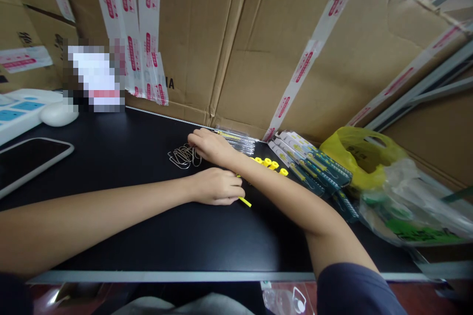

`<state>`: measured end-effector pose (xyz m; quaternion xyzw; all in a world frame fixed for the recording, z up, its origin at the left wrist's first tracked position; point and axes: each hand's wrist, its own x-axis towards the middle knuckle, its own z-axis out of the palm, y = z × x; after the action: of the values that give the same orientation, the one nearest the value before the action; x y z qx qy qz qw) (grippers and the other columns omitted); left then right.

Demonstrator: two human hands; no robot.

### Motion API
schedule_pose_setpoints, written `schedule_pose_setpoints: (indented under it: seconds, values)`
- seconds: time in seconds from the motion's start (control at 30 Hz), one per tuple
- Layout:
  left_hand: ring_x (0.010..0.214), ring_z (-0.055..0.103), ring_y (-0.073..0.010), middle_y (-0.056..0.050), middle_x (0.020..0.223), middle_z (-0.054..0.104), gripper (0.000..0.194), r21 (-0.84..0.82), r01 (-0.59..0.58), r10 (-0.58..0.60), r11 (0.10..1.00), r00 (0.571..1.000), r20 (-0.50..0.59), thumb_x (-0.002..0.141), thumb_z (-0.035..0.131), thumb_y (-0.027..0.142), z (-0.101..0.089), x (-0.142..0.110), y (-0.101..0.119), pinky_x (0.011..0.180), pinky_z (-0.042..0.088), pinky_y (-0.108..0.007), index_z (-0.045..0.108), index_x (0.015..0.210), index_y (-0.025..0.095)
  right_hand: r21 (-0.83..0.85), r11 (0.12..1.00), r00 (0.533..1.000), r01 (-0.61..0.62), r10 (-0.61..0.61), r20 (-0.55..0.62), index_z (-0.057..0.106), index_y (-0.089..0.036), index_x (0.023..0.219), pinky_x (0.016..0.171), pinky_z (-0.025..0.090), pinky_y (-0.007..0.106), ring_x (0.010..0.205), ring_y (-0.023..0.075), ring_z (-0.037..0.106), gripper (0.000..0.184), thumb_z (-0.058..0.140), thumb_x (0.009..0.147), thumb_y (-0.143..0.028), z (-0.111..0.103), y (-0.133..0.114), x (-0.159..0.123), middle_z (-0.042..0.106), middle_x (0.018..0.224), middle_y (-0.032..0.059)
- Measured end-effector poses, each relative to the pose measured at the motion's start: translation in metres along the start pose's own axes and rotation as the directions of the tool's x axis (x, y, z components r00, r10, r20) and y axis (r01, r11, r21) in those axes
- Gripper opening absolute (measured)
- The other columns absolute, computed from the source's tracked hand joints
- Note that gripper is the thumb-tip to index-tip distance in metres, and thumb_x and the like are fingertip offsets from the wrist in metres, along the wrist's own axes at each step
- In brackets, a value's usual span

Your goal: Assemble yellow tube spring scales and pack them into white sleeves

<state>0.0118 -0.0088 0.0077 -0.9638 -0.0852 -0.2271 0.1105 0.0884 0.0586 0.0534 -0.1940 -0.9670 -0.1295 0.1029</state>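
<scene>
My left hand (219, 186) is closed around a thin yellow stick (245, 202), whose end pokes out below the fingers. Crossing above it, my right hand (212, 146) reaches to the left, fingers curled down at a small pile of bent wire hooks (181, 156). The fingertips pinch at the pile's right edge, where one wire piece runs up to them; their exact grip is partly hidden. Several yellow caps (274, 165) lie beyond my right forearm. Behind my right hand are clear tubes (242, 143) with some yellow parts among them.
Packaged spring scales (314, 165) are stacked at the right, beside a yellow plastic bag (354, 152) and a clear bag (410, 202). A phone (31, 162), a white mouse (59, 113) and a power strip (22, 108) lie left. Taped cardboard (192, 34) walls the back.
</scene>
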Motion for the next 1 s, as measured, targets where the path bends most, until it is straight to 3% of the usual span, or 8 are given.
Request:
schedule_pose_setpoints:
  seconds: [0.1,0.23,0.5,0.67,0.8,1.0]
  values:
    - [0.076,0.059,-0.0169,-0.002,0.085,0.068,0.017,0.001,0.003,-0.003,1.000,1.000,0.021,0.093,0.050,0.024,0.001,0.000,0.000,0.067,0.041,-0.029,0.066,0.097,0.020,0.188,0.981,0.995,-0.047,0.063,-0.081,0.050,-0.019,0.087,0.073,0.039,0.027,0.084,0.0163,0.048,0.016,0.047,0.086,-0.003,0.005,0.002,0.001,0.055,0.088,0.0026]
    - [0.076,0.059,-0.0168,-0.002,0.085,0.068,0.018,0.001,0.007,-0.008,1.000,0.999,0.035,0.093,0.049,0.024,0.000,0.001,0.000,0.066,0.041,-0.029,0.066,0.097,0.020,0.366,0.926,0.988,-0.094,0.131,-0.080,0.042,-0.020,0.078,0.069,0.038,0.026,0.076,0.0147,0.046,0.022,0.050,0.076,0.000,0.012,0.004,0.003,0.049,0.080,-0.0001]
    - [0.077,0.059,-0.0178,-0.002,0.087,0.068,0.016,-0.018,0.013,-0.013,1.000,1.000,0.015,0.092,0.051,0.023,0.000,0.000,0.000,0.065,0.040,-0.030,0.066,0.098,0.020,0.467,0.874,0.990,-0.133,0.141,0.019,0.037,-0.021,0.079,0.065,0.036,0.027,0.073,0.0142,0.042,0.030,0.053,0.064,0.000,0.012,0.006,0.003,0.045,0.080,-0.0015]
    - [0.076,0.059,-0.0177,-0.003,0.084,0.066,0.015,-0.021,0.016,-0.017,1.000,1.000,-0.012,0.092,0.051,0.021,0.001,0.000,0.000,0.064,0.041,-0.029,0.065,0.096,0.019,0.576,0.802,0.980,-0.158,0.199,-0.008,0.040,-0.021,0.079,0.064,0.036,0.026,0.069,0.0132,0.042,0.023,0.046,0.070,-0.001,0.005,0.006,0.002,0.046,0.077,-0.0022]
    - [0.071,0.059,-0.0173,-0.003,0.077,0.065,0.016,0.011,0.043,-0.042,0.999,0.998,-0.053,0.091,0.047,0.017,0.000,-0.001,0.003,0.062,0.042,-0.029,0.063,0.090,0.017,0.688,0.704,0.967,-0.176,0.256,-0.015,0.045,-0.019,0.083,0.064,0.037,0.026,0.066,0.0120,0.044,0.017,0.047,0.075,-0.004,-0.003,0.007,-0.010,0.048,0.074,-0.0035]
    - [0.071,0.065,-0.0173,-0.003,0.078,0.068,0.019,0.020,0.169,-0.163,0.985,0.973,-0.162,0.092,0.042,0.018,0.003,-0.003,0.003,0.061,0.045,-0.027,0.060,0.096,0.016,0.877,0.435,0.906,-0.204,0.424,0.001,0.049,-0.019,0.081,0.060,0.039,0.025,0.063,0.0098,0.045,0.009,0.058,0.080,-0.018,-0.019,0.006,-0.063,0.049,0.072,-0.0042]
